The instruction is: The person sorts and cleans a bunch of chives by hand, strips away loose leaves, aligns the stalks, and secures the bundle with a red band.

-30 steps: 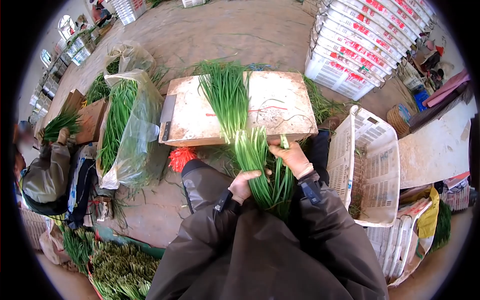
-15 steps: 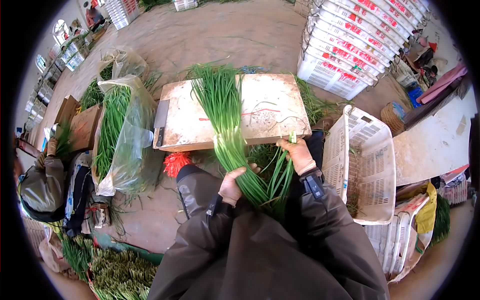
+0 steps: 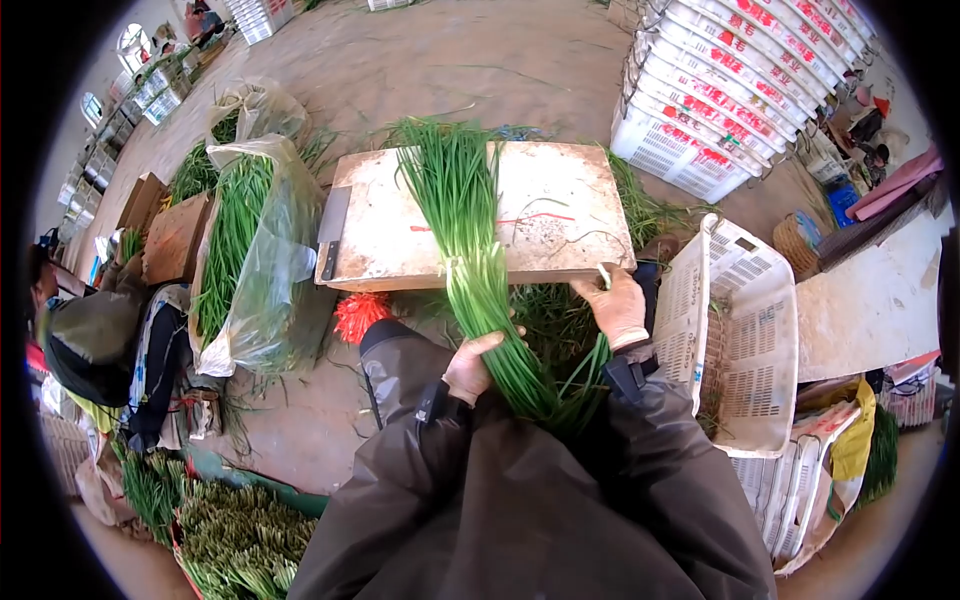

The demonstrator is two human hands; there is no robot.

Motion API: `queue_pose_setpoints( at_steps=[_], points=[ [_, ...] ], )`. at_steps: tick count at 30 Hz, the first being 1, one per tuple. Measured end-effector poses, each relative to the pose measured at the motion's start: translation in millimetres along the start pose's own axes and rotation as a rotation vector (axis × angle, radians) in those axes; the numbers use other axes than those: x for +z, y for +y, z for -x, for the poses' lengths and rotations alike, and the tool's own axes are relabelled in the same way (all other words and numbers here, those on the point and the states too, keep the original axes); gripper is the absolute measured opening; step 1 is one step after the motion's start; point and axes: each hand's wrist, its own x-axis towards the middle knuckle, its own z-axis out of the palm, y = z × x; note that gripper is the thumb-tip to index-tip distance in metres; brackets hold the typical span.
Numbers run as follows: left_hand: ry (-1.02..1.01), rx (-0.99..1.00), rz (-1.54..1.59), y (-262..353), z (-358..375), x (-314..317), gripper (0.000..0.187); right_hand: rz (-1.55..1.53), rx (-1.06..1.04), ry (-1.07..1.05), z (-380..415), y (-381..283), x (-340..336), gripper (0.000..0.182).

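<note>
A thick bunch of green chives (image 3: 452,185) lies across the board, its pale ends at the board's front edge. A second length of green leaves (image 3: 515,370) runs from there toward my lap. My left hand (image 3: 472,368) is wrapped round this lower part. My right hand (image 3: 617,308), in a thin glove, is closed at the board's front right corner. A pale chive end pokes out between its thumb and fingers; the rest of that piece is hidden. A cleaver (image 3: 332,232) lies along the left edge of the worn cutting board (image 3: 560,210).
At left stands a clear plastic bag (image 3: 285,270) of chives; beyond it a co-worker (image 3: 95,325) sits. A white crate (image 3: 755,330) is at my right, a tall crate stack (image 3: 700,130) behind. Trimmed bundles (image 3: 245,535) lie lower left, red ties (image 3: 362,316) by my knee.
My right hand has moved up and slightly right to the board's corner. The loose stalks that hung from it now show less. My left hand keeps its hold on the bunch.
</note>
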Motion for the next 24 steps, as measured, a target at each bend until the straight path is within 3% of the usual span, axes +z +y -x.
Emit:
queue_pose_setpoints(
  at_steps=[1,2,4,6,7,8,10,14,15,18,19,21,24],
  points=[
    [-0.015,-0.012,-0.005,1,1,3,0.066,0.0,-0.077,0.002,5,-13,4,0.063],
    [-0.011,-0.008,-0.008,1,1,6,0.064,-0.22,-0.158,-0.136,9,-20,11,0.051],
    [-0.001,0.001,-0.012,-2,0,10,0.058,-0.488,-0.24,-0.211,25,-52,19,0.045],
    [0.032,-0.035,0.037,-4,-1,6,0.059,-0.611,-0.112,-0.376,36,-79,23,0.045],
    [0.059,-0.042,0.048,-7,-1,2,0.059,-0.433,-0.276,-0.285,40,-90,26,0.048],
    [0.085,-0.051,0.058,-8,0,-2,0.059,-0.274,-0.297,-0.326,44,-100,26,0.053],
    [0.061,-0.048,0.025,-11,1,-9,0.058,-0.179,-0.356,-0.192,52,-108,42,0.055],
    [0.057,-0.003,0.031,-12,0,-12,0.057,-0.376,-0.256,-0.275,48,-98,56,0.048],
    [0.068,-0.014,0.089,-13,0,-12,0.056,-0.416,-0.228,-0.371,47,-101,47,0.034],
    [0.02,-0.018,0.099,-12,2,-8,0.059,-0.719,-0.26,-0.469,39,-81,50,0.021],
    [-0.044,-0.026,0.079,-7,4,-1,0.061,-0.823,0.066,-0.533,39,-88,30,0.014],
    [-0.152,-0.016,0.016,-2,3,4,0.072,-0.971,0.231,-0.386,36,-95,10,0.014],
    [-0.165,-0.038,0.047,0,4,10,0.076,-0.849,0.131,-0.295,22,-68,28,0.013]
  ],
)
